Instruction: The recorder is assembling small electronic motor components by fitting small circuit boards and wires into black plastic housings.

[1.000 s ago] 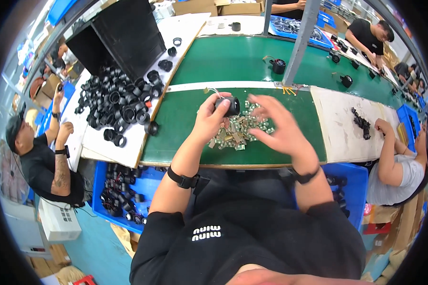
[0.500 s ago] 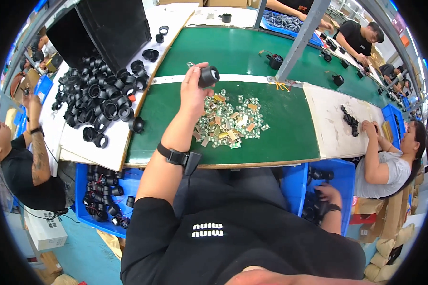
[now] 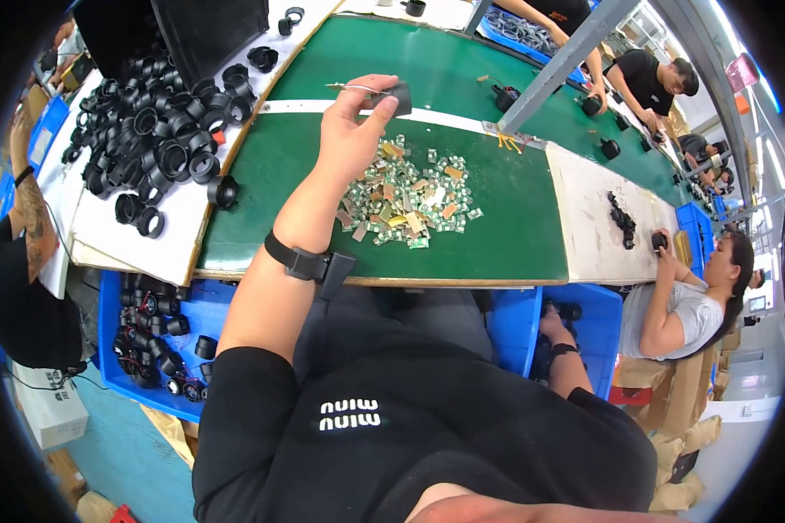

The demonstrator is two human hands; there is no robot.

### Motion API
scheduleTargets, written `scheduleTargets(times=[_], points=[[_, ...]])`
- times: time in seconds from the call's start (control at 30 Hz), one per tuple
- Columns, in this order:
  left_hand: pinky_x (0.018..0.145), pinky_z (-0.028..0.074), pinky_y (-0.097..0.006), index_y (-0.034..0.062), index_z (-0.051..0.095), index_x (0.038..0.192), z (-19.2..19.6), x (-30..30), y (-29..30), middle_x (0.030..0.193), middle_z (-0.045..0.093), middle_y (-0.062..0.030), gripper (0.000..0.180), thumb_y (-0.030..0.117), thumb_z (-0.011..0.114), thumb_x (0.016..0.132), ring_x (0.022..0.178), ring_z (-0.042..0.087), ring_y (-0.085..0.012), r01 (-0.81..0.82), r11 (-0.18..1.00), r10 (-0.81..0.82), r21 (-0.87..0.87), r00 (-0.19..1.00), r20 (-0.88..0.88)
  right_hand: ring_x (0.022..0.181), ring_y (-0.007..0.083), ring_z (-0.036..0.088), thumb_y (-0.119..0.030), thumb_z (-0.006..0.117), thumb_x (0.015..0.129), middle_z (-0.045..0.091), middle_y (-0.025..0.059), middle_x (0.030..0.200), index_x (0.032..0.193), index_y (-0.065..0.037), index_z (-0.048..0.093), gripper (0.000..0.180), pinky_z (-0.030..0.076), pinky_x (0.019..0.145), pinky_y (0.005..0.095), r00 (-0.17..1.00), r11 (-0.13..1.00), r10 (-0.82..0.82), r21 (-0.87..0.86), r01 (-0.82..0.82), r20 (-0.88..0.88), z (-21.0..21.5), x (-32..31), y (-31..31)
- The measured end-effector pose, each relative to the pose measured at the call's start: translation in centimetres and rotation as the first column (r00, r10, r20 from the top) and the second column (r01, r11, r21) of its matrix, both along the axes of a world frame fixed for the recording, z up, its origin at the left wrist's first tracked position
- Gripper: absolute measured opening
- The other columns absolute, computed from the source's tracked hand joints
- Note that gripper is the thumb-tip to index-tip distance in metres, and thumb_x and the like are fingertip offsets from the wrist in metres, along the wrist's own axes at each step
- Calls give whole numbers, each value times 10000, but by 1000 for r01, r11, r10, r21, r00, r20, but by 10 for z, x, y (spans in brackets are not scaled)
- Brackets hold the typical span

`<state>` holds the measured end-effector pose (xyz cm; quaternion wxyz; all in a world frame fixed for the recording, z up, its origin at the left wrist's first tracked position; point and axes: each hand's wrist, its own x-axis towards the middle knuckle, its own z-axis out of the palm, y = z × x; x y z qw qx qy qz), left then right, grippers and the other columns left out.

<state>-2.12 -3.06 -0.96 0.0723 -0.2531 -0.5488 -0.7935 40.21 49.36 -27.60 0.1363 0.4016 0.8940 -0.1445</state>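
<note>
My left hand (image 3: 355, 122) is closed around a short black cylindrical housing (image 3: 399, 98), raised above the green table. Thin light-coloured leads (image 3: 347, 86) stick out from it on the left. Small clear-and-green pieces, mixed with copper-coloured ones, lie in a loose pile (image 3: 410, 196) below this hand. Down to the right, my right hand (image 3: 551, 326) is inside a blue bin (image 3: 597, 349) among black cylindrical parts (image 3: 569, 310). Its fingers are partly hidden by the bin and those parts, so I cannot make out whether it grips one.
Black rings (image 3: 161, 144) are heaped on a white board at left. Another blue bin (image 3: 109, 349) with wired black parts stands below. A grey metal post (image 3: 549, 74) rises from the table. Co-workers sit on both sides and across; the one at right (image 3: 685, 309) holds a black part.
My left hand has turned the black housing, so its open end no longer faces me. My right hand has reached deeper among the parts in the bin. The whole view has shifted slightly.
</note>
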Motion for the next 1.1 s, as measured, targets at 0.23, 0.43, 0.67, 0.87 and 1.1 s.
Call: scheduleTargets(times=[0.23,0.43,0.67,0.87,1.1], points=[[743,567,-257,109,694,1310,-4,7,1,1223,672,-50,364,166,768,958,972,671,-124,-68,989,61,-128,996,-57,1148,446,686,-385,783,838,704,321,1184,1243,58,609,624,555,990,485,998,992,4,124,3,-61,-38,-17,-1],[623,541,-240,81,667,1337,-1,9,15,1097,688,-49,335,190,672,1020,778,633,-83,143,989,-142,-23,989,45,1157,448,681,-395,782,839,692,338,1198,1237,85,608,648,549,1002,491,998,984,-20,176,30,-60,-81,2,31],[727,569,-275,47,604,1427,-7,5,1,1303,668,-87,396,246,453,1120,1008,652,-117,183,983,-183,15,981,61,1172,452,673,-410,784,829,678,350,1223,1217,109,638,664,544,1016,490,994,995,51,77,-58,95,-23,-10,14],[860,539,-356,44,589,1440,-3,6,-7,1339,630,-129,450,289,379,1126,1093,624,-179,318,936,-337,154,934,118,917,373,760,-401,848,816,766,253,1013,941,62,757,488,614,796,447,881,995,37,-95,9,472,116,-54,-36],[985,511,-414,43,538,1465,-2,4,-3,1372,582,-130,467,357,437,1134,1178,597,-211,345,908,-383,237,914,137,681,142,721,-197,723,955,779,95,816,1040,49,753,262,526,610,250,858,406,390,-774,-486,-335,370,-123,-170]])
